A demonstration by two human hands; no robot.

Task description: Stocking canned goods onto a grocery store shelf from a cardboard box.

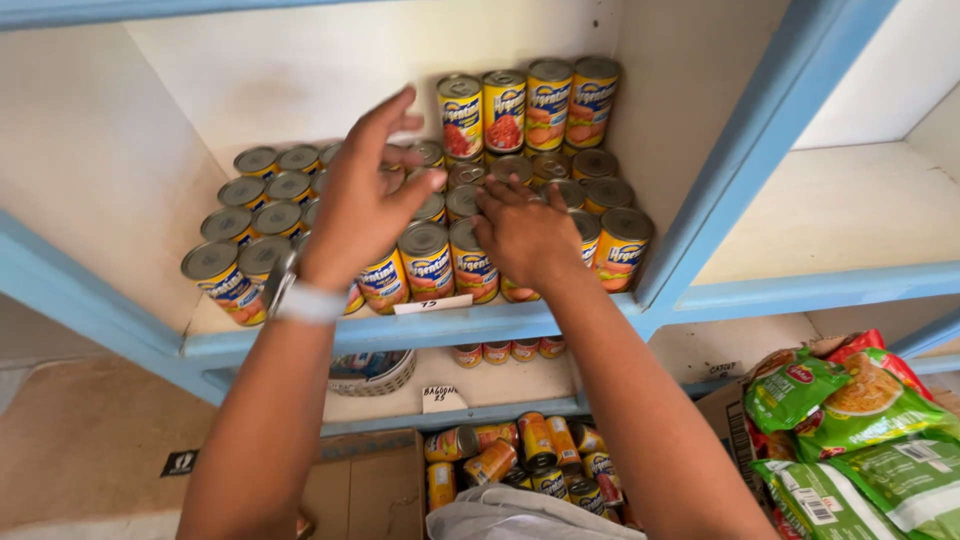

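My open left hand (365, 195) hovers over the shelf's (420, 325) yellow cans (425, 255); my right hand (525, 235) rests flat, fingers spread, on their tops.

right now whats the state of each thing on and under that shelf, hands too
left hand: open, fingers spread over the cans
right hand: flat on the can tops
shelf cans: upright, back row stacked
cardboard box: open, cans jumbled inside
green packets: sealed, piled
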